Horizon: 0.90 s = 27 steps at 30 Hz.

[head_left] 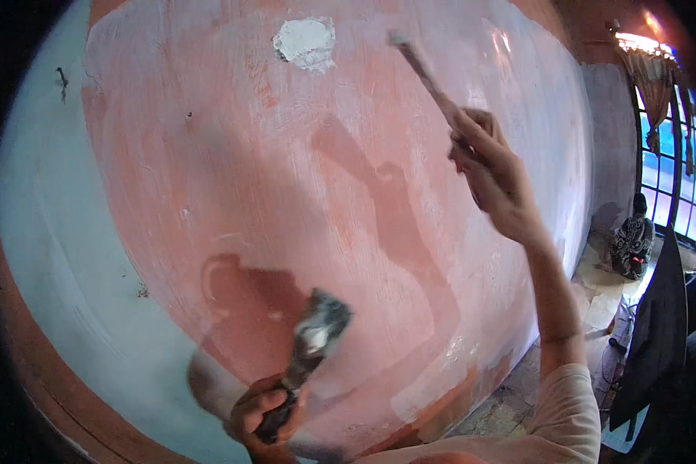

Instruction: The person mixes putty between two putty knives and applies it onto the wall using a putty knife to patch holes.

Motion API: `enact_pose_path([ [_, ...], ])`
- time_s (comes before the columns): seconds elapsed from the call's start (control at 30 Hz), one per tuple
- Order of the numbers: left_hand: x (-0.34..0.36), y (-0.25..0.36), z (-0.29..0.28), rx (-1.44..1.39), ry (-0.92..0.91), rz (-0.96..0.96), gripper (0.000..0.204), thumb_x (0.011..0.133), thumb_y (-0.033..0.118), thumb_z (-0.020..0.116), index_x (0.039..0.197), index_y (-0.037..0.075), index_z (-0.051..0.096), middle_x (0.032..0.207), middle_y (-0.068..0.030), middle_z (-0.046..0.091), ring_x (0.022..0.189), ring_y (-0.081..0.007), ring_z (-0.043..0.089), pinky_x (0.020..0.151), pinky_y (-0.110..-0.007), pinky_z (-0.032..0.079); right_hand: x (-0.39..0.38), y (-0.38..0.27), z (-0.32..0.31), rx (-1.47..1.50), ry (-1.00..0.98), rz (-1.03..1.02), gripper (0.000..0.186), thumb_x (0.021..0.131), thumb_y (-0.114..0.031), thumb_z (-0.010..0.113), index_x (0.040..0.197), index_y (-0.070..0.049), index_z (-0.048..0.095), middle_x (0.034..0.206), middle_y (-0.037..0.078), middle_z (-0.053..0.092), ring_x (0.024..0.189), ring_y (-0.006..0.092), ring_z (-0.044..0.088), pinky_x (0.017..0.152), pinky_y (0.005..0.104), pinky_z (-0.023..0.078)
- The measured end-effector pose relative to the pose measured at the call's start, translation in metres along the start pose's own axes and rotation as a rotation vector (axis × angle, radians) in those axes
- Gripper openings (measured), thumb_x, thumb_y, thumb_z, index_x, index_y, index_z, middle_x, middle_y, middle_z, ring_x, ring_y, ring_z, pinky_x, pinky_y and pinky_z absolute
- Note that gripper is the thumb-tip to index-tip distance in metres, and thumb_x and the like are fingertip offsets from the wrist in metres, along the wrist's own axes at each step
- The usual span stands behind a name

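Observation:
At the lower middle, my left hand (257, 408) is closed round the dark handle of a putty knife (320, 328). Its wide blade points up and carries a pale smear. My right hand (493, 174) is raised at the upper right, fingers wrapped round a long thin tool (424, 71). That tool is seen nearly edge-on and blurred, so its kind is unclear; its tip points up and left toward the wall. A rough white filler patch (306, 44) sits high on the pink wall (286, 178), left of that tip. Whether the tip touches the wall cannot be told.
A pale blue-green wall strip (54, 232) runs down the left, with a small dark hook-like piece (63, 82) on it. At the far right, a person (634, 240) sits on the tiled floor (595, 301) near a barred window (673, 166) with a curtain (651, 85).

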<state>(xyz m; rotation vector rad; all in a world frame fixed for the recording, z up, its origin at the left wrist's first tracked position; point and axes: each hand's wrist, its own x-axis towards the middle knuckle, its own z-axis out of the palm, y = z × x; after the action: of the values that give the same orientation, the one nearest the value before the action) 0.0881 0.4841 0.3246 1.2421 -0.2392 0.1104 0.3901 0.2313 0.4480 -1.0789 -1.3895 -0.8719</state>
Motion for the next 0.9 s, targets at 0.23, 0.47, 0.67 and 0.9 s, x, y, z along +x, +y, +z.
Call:
enact_pose_path([
  [0.23,-0.065,-0.008,-0.076,-0.243,0.200,0.396,0.030,0.086,0.017,0.048,0.089,-0.013,0.045,0.055,-0.0200,0.049,0.029,-0.0200,0.037,0.028,-0.032,0.032,0.066,0.061,0.050,-0.415,0.263,-0.153,0.054,0.086,0.009,0.049,0.131,-0.020,0.055,0.111,0.012,0.048,0.080,0.0155,0.054,0.067,0.0261,0.047],
  [0.47,-0.067,0.003,-0.099,-0.073,0.129,0.326,0.035,0.086,0.019,0.049,0.092,-0.015,0.046,0.061,-0.0215,0.050,0.028,-0.0172,0.036,0.025,-0.031,0.029,0.084,0.082,0.062,-0.478,0.285,-0.156,0.060,0.080,0.013,0.050,0.131,-0.019,0.055,0.110,0.014,0.049,0.078,0.0175,0.058,0.068,0.0291,0.050],
  [0.67,-0.073,-0.008,-0.139,-0.154,0.121,0.284,0.034,0.086,0.022,0.052,0.092,-0.012,0.049,0.053,-0.0201,0.051,0.028,-0.0195,0.037,0.028,-0.033,0.032,0.092,0.087,0.065,-0.583,0.279,-0.287,0.064,0.073,0.012,0.058,0.131,-0.014,0.054,0.107,0.020,0.051,0.079,0.0272,0.055,0.068,0.0339,0.049],
  [0.9,-0.082,0.000,-0.158,-0.058,0.033,0.070,0.033,0.085,0.022,0.057,0.095,-0.010,0.052,0.060,-0.0218,0.056,0.037,-0.0238,0.048,0.034,-0.036,0.040,0.079,0.096,0.068,-0.605,0.212,-0.374,0.059,0.078,0.012,0.055,0.130,-0.016,0.056,0.112,0.016,0.049,0.077,0.0244,0.057,0.067,0.0343,0.050],
])
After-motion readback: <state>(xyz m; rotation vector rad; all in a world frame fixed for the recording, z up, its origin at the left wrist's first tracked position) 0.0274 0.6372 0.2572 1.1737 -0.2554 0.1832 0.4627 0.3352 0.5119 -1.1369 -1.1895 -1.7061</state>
